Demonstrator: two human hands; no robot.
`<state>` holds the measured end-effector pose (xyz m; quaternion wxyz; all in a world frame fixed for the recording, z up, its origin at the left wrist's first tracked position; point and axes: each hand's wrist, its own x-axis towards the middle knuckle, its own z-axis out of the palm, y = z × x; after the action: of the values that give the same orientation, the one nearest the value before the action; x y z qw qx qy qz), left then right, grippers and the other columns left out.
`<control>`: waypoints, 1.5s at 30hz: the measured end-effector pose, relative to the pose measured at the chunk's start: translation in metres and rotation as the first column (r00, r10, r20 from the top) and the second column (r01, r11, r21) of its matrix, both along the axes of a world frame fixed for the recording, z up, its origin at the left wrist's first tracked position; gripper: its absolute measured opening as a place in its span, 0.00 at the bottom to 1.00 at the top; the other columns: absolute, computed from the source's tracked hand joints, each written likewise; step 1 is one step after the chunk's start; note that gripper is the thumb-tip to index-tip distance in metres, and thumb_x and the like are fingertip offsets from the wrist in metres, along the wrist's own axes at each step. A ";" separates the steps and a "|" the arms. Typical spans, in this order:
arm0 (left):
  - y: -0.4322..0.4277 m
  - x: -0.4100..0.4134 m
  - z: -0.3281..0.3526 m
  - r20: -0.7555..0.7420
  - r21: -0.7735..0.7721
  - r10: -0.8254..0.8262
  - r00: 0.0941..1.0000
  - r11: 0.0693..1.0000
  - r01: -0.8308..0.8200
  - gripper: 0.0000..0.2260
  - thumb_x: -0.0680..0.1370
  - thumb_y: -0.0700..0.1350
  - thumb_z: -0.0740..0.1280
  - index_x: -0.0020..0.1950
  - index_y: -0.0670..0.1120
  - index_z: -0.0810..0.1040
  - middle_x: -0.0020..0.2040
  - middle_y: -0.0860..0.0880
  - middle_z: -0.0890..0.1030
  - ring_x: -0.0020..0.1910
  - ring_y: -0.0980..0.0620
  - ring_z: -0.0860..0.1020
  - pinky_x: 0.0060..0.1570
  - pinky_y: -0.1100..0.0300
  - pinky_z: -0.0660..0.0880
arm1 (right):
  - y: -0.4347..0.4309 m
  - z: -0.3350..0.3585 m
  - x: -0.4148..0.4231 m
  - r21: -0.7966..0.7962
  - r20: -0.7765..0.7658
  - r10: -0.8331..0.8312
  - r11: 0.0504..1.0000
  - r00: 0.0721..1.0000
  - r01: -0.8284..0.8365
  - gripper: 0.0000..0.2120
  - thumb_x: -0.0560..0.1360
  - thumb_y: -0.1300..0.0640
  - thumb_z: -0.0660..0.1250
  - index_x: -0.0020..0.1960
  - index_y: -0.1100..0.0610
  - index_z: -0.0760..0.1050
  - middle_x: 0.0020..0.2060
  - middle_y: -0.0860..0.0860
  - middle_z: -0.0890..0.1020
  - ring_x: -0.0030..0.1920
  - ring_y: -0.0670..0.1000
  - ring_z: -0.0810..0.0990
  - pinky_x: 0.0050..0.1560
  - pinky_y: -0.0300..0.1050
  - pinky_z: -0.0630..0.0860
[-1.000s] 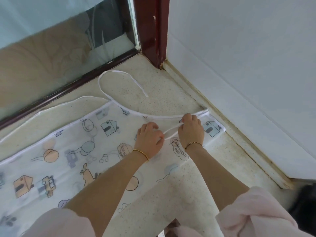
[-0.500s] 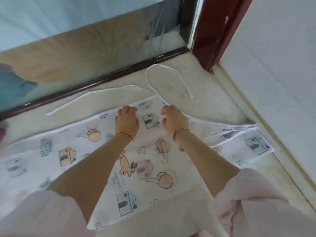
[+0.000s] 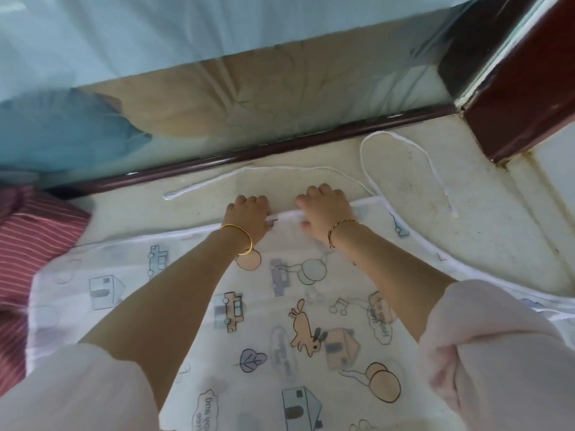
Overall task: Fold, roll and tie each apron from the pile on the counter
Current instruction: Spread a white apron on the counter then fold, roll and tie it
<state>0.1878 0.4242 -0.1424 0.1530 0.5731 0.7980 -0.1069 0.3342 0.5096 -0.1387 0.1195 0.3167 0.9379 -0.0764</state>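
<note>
Now both hands [image 3: 247, 217] [image 3: 323, 213] around apron [image 3: 280, 306] edge.

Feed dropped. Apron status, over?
Left hand and right hand grip apron far edge. Apron flat on counter, not rolled. Ties loose beyond; striped cloth left.

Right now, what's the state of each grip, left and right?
Left grip: closed, holding the apron by its far hem.
Right grip: closed, holding the same hem beside it.
</note>
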 end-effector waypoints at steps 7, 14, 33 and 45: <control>-0.007 -0.017 0.005 0.179 -0.052 -0.021 0.984 0.998 0.031 0.15 0.80 0.52 0.59 0.59 0.42 0.74 0.57 0.42 0.72 0.54 0.42 0.74 0.53 0.52 0.71 | -0.001 0.001 -0.016 -0.194 0.001 -0.017 0.981 1.000 0.017 0.03 0.72 0.56 0.62 0.45 0.55 0.69 0.42 0.50 0.67 0.43 0.53 0.69 0.42 0.44 0.64; -0.033 -0.052 0.014 0.063 -0.098 -0.007 0.998 0.995 0.013 0.12 0.81 0.48 0.56 0.59 0.44 0.73 0.55 0.44 0.76 0.54 0.45 0.75 0.51 0.54 0.70 | 0.004 0.007 -0.017 -0.108 0.039 -0.065 0.992 0.997 0.069 0.10 0.75 0.62 0.57 0.36 0.53 0.70 0.32 0.48 0.71 0.38 0.53 0.71 0.38 0.43 0.62; -0.035 -0.075 0.069 -0.129 0.058 -0.023 0.991 0.998 0.031 0.12 0.76 0.35 0.59 0.58 0.44 0.71 0.50 0.46 0.77 0.48 0.45 0.75 0.38 0.56 0.69 | 0.003 0.049 -0.003 0.314 -0.128 -0.123 0.936 0.984 0.158 0.09 0.74 0.67 0.60 0.51 0.59 0.75 0.45 0.54 0.78 0.48 0.56 0.74 0.43 0.45 0.61; -0.137 -0.046 0.103 -0.177 -0.109 -0.329 0.928 0.943 0.314 0.05 0.74 0.38 0.60 0.44 0.47 0.67 0.43 0.51 0.71 0.42 0.50 0.72 0.37 0.57 0.71 | -0.122 0.078 0.062 0.268 0.047 0.053 0.961 0.997 -0.064 0.13 0.72 0.68 0.59 0.55 0.59 0.68 0.47 0.54 0.74 0.42 0.53 0.72 0.40 0.44 0.66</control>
<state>0.1413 0.2874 -0.0398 0.0781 0.6765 0.6995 -0.2168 0.3964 0.3875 -0.0605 0.0958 0.3035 0.9460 0.0617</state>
